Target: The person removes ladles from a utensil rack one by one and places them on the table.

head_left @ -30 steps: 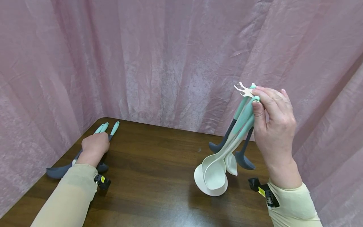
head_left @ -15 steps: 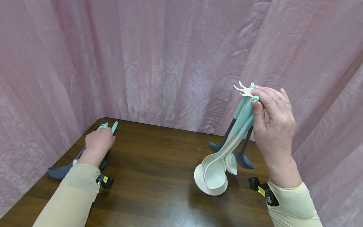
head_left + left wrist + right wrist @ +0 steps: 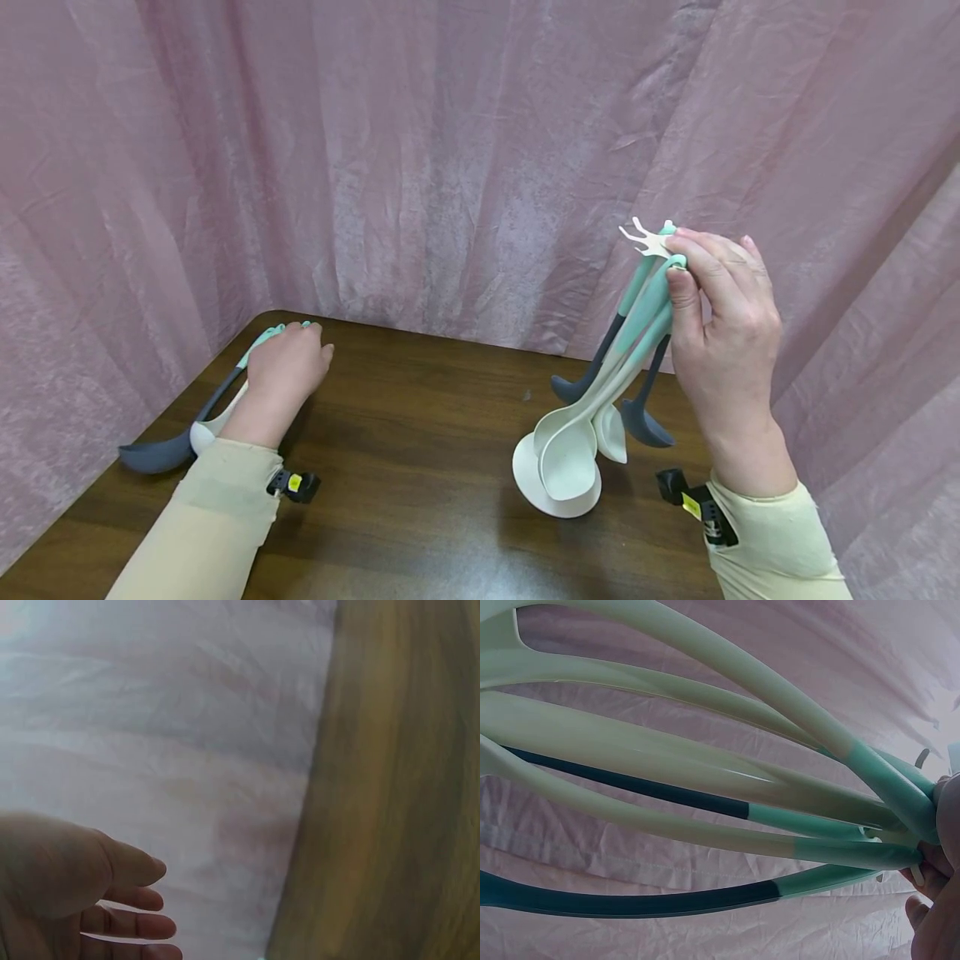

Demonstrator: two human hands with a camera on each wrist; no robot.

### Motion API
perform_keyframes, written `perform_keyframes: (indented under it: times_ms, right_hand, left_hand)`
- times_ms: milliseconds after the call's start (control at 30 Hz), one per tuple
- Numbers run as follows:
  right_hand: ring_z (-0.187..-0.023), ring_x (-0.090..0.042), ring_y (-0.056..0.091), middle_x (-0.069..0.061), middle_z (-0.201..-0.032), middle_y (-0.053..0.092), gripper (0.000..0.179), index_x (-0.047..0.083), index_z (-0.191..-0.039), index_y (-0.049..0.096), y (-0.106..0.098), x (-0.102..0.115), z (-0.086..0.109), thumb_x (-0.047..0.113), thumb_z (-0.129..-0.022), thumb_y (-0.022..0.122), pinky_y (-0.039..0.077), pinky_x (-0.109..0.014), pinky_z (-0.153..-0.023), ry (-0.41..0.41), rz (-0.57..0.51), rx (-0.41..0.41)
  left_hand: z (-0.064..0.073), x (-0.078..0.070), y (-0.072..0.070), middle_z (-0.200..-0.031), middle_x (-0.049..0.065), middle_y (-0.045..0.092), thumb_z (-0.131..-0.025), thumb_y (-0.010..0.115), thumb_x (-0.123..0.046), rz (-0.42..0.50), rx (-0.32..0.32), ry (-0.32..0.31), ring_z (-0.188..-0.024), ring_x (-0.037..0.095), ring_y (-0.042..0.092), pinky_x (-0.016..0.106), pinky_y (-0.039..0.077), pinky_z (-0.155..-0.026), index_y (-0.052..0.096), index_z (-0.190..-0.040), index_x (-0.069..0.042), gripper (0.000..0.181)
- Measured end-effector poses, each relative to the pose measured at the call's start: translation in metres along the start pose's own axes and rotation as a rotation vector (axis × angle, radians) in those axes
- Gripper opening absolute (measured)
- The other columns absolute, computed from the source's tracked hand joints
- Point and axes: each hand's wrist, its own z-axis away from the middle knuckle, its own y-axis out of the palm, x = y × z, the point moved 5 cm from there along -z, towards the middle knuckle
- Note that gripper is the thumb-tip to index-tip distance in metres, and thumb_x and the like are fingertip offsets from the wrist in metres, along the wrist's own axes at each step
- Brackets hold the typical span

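Observation:
At the right, my right hand pinches the top of a white utensil stand, thumb against a turquoise handle end. White ladles and dark grey utensils hang from its hooks; their two-tone handles converge at my fingers in the right wrist view. Over at the left, my left hand is above more utensils, hiding part of their handles. A dark grey ladle and a white-headed utensil show beside it. Its thumb and fingers are extended, holding nothing visible.
The brown wooden table runs between both hands. Pink curtains hang behind and along both sides. Free hooks stick out from the stand's top.
My left hand has moved right and farther away across the utensil handles, uncovering the white-headed one. The right hand and the stand have stayed put.

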Motion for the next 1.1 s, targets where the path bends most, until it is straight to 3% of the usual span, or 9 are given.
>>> perform_keyframes:
  times_ms: [167,467,867,1100]
  right_hand:
    - [-0.127,-0.04,0.068,-0.015,-0.128,0.078,0.04,0.002,-0.122,0.081,0.0,0.002,0.001,0.037,-0.111,0.066,0.033,-0.051,-0.127,0.003,0.006,-0.001]
    - [-0.126,-0.04,0.068,-0.015,-0.128,0.078,0.041,0.002,-0.122,0.081,0.0,0.0,0.001,0.038,-0.111,0.066,0.033,-0.05,-0.127,0.003,0.009,-0.007]
    - [-0.126,-0.034,0.069,-0.011,-0.129,0.079,0.04,0.004,-0.125,0.082,0.003,-0.005,0.002,0.038,-0.112,0.066,0.033,-0.05,-0.126,-0.009,0.016,-0.015]
    - [-0.126,-0.041,0.069,-0.015,-0.127,0.079,0.054,0.002,-0.124,0.081,0.0,-0.002,-0.001,0.051,-0.111,0.061,0.031,-0.052,-0.128,-0.022,0.021,0.01]
  left_hand:
    - [0.004,-0.021,-0.009,-0.113,0.033,0.07,-0.108,0.07,-0.022,0.017,-0.07,0.041,-0.084,0.05,0.07,0.064,0.058,-0.067,0.07,-0.125,0.009,0.036]
    - [0.011,-0.049,-0.026,-0.127,0.03,0.071,-0.107,0.072,-0.022,0.061,-0.152,0.096,-0.104,0.052,0.071,0.067,0.059,-0.079,0.07,-0.136,0.007,0.04]
    - [0.019,-0.081,-0.037,-0.13,0.026,0.072,-0.108,0.073,-0.024,0.097,-0.188,0.155,-0.108,0.047,0.072,0.062,0.06,-0.077,0.07,-0.14,0.002,0.041]
    - [0.024,-0.101,-0.04,-0.136,0.023,0.071,-0.11,0.072,-0.026,0.138,-0.158,0.164,-0.115,0.044,0.071,0.061,0.061,-0.077,0.068,-0.145,-0.002,0.043]
